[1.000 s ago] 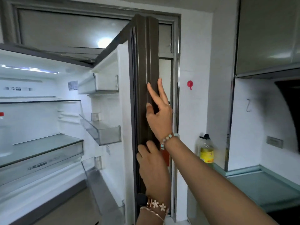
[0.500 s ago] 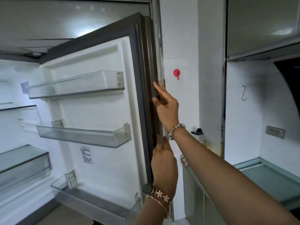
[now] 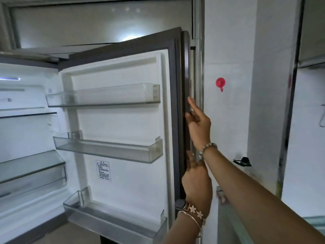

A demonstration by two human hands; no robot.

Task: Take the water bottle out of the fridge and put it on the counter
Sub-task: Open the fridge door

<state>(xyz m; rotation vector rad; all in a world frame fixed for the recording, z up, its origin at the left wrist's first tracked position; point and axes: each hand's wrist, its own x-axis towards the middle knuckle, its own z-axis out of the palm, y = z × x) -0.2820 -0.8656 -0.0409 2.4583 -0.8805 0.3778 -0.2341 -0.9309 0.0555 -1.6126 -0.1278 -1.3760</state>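
The fridge door (image 3: 123, 120) stands wide open, its inner side facing me with three clear, empty door bins. My right hand (image 3: 198, 124) lies flat on the door's dark outer edge, fingers stretched upward. Just below it, my left hand (image 3: 197, 184) presses on the same edge with fingers pointing up and holds nothing. The fridge interior (image 3: 26, 138) at the left is lit, and its glass shelves look bare. No water bottle shows in this view. A strip of the green glass counter (image 3: 316, 224) appears at the lower right.
A white wall with a red suction hook (image 3: 220, 82) sits right behind the door edge. The black cap of an oil bottle (image 3: 243, 161) peeks above my right forearm. A metal hook (image 3: 322, 118) hangs on the far right wall.
The door has swung further open towards the wall, both hands staying on its edge. My view turned right, so the fridge interior and the red-capped bottle at its left slid out of sight.
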